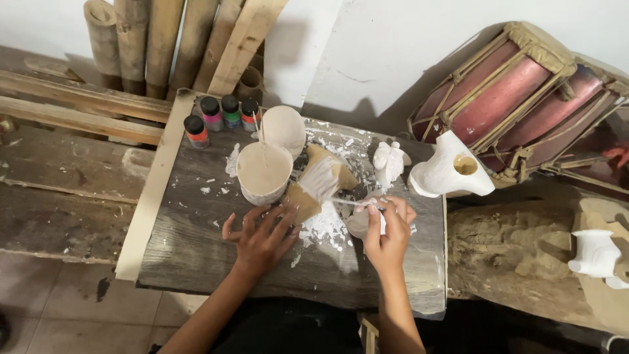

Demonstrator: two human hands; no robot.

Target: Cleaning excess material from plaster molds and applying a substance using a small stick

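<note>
Head view, bottles: four small paint bottles (221,118) behind your cup (263,172).
Left hand (261,239): fingers spread, released.
Right hand (388,233): fingers clenched round thin stick (347,202).

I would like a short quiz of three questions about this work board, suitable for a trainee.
1. True or false: the left hand rests with spread fingers on the grey wooden board.
2. How many small paint bottles with black caps stand at the far edge of the board? A) two B) four C) six
3. Fill in: the right hand holds a thin white ____ by one end.

Key
1. True; it lies flat near the round white cup of pale paste.
2. B, four.
3. Stick; its other end points to the brown paper cone smeared with white.
</note>
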